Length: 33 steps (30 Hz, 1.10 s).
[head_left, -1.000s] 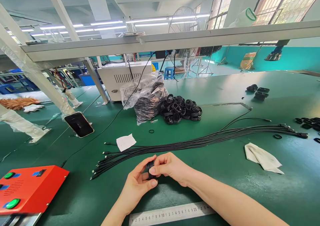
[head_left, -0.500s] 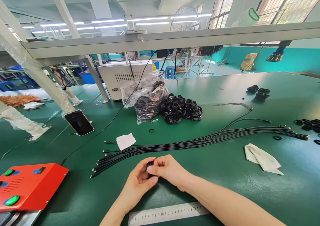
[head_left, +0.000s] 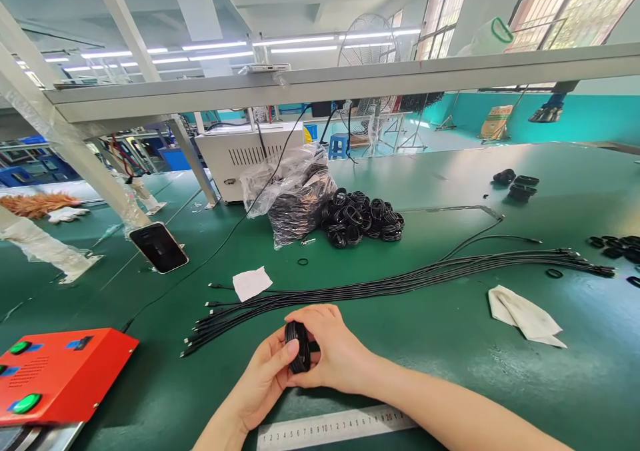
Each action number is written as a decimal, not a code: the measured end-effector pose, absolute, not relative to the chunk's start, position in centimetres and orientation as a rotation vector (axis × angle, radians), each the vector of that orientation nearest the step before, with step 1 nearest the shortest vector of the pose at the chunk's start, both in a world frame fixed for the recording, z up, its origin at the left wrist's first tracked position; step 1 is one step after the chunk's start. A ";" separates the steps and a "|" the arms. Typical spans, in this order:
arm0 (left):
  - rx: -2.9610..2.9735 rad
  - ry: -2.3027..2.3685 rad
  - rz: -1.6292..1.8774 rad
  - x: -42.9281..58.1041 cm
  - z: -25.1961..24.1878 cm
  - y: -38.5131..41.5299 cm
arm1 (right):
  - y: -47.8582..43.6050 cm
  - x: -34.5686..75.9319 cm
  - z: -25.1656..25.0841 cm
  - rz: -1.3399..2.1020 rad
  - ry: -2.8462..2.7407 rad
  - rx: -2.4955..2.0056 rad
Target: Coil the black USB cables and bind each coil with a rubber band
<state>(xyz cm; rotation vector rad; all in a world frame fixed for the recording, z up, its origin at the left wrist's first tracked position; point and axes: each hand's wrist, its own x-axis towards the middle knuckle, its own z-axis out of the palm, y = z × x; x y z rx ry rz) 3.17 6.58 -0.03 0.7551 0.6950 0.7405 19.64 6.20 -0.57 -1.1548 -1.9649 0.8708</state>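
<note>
Between both hands is a coiled black cable (head_left: 299,348), wound into a small tight ring and held up over the green table. My left hand (head_left: 265,378) grips it from the left, its thumb pressed across the windings. From the right, my right hand (head_left: 335,354) curls round the coil, fingers over its top and thumb underneath. Just below the hands lies a steel ruler (head_left: 335,428). Behind them stretches a bundle of straight black cables (head_left: 350,293), with a white paper slip (head_left: 252,284) on its left part.
Coiled cables (head_left: 363,218) are heaped beside a plastic bag (head_left: 300,201). A red box with green buttons (head_left: 65,371) stands at the left, near a phone (head_left: 159,247). A white cloth (head_left: 525,316) and several black rings (head_left: 620,246) lie to the right.
The coil, mostly hidden by the fingers before, has turned into clear view. My right hand has opened out from a pinch to curl around the coil's right side.
</note>
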 end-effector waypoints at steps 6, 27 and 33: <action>0.722 0.667 0.747 3.0 -0.6 6.6 | 6.0 19.3 -0.7 0.789 -1.954 -1.115; 0.668 0.941 0.923 1.9 -1.9 8.5 | 23.0 37.3 -0.6 -0.097 -1.691 -1.950; 0.967 1.170 1.121 3.3 -4.0 8.9 | 21.7 37.6 -1.8 -0.162 -1.786 -1.904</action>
